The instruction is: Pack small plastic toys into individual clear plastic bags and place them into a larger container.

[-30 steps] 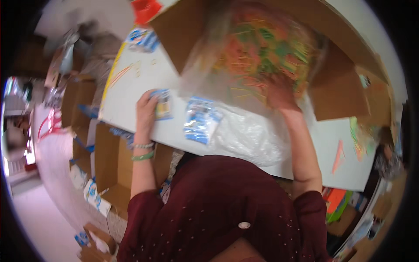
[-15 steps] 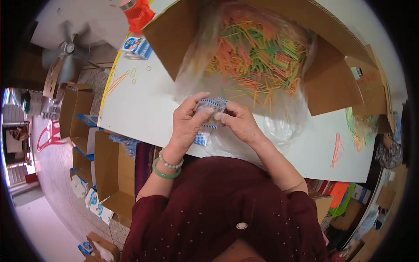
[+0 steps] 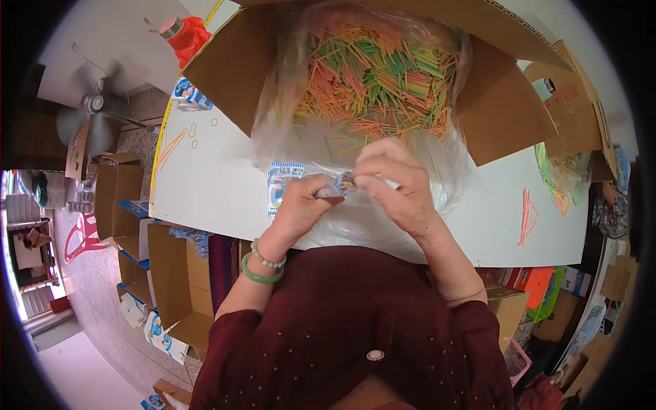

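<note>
My left hand (image 3: 305,208) pinches a small blue-and-white plastic packet (image 3: 342,183), held above the table's near edge. My right hand (image 3: 400,184) is curled at the packet's right end, thumb and fingers drawn together. A bit of something pale shows between its fingers; what it is I cannot make out. Flat on the table, just left of the packet, lies another blue-and-white printed packet (image 3: 277,183). Beyond my hands, thin sticks (image 3: 383,82) in pink, green, yellow and orange fill a clear plastic bag (image 3: 273,123) inside an open cardboard box (image 3: 509,102).
Rubber bands (image 3: 193,130) and a few loose sticks (image 3: 171,152) lie on the white table (image 3: 219,184) at left, near a small blue-white carton (image 3: 190,96). More pink sticks (image 3: 525,217) lie at right. Open cardboard boxes (image 3: 181,273) and a fan (image 3: 98,102) stand left, below the table.
My right hand has shifted right and turned over at the packet's end. The packet has tilted in my left hand, uncovering more of the flat packet on the table. The view has shifted slightly.
</note>
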A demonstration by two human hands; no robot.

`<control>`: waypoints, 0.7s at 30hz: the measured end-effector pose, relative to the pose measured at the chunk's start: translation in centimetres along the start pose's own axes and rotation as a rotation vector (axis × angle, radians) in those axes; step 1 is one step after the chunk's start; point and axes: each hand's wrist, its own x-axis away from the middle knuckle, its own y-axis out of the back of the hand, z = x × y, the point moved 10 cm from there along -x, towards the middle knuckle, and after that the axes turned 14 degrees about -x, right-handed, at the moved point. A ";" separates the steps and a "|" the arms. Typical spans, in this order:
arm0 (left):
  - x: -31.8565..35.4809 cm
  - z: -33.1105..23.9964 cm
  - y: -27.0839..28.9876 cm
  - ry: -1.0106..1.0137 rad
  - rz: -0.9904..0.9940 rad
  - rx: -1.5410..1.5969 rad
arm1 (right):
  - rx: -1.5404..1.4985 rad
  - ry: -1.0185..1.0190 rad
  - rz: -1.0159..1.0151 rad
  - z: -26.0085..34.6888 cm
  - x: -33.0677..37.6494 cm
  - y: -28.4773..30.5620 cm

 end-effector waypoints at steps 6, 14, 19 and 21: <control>0.7 1.1 -1.7 -0.048 0.070 0.041 | 0.365 0.107 0.190 0.2 -0.2 -2.7; 2.4 0.1 -2.2 -0.037 0.158 0.066 | 0.219 -0.240 0.295 -4.1 2.7 -2.8; 1.6 1.9 -2.7 -0.028 0.144 0.119 | -0.023 -0.315 0.173 -4.2 2.8 -2.6; 1.3 1.8 -3.0 -0.048 0.156 0.121 | -0.004 -0.259 0.175 -3.8 2.8 -2.7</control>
